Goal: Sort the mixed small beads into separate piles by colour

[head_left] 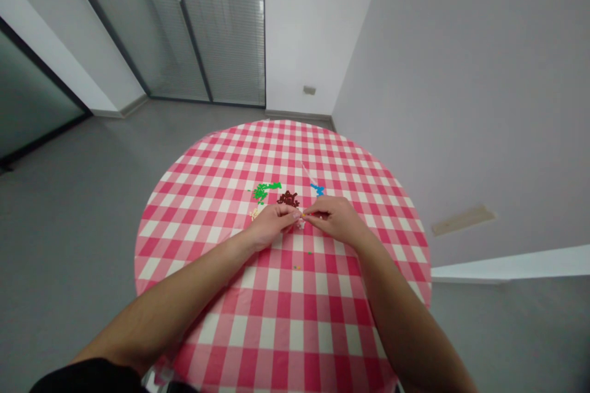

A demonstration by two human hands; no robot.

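Observation:
My left hand (268,226) and my right hand (340,218) meet over the middle of the table, fingertips pinched together. Between them shows a tiny yellow piece (303,215), too small to name, with both pinches closed on it. Just beyond the fingers lies a heap of small dark brown pieces (288,198). Green pieces (260,191) spread to its left, some joined in a strip. Behind my right hand are blue pieces (318,189). Cream pieces (254,214) lie beside my left hand, partly covered by it. Pale pieces (301,225) sit under the fingertips.
A round table with a red-and-white checked cloth (258,331) carries everything. A few loose green and orange bits (297,268) lie nearer to me. Glass doors (216,31) stand beyond at the left, and a white wall (483,86) rises at the right.

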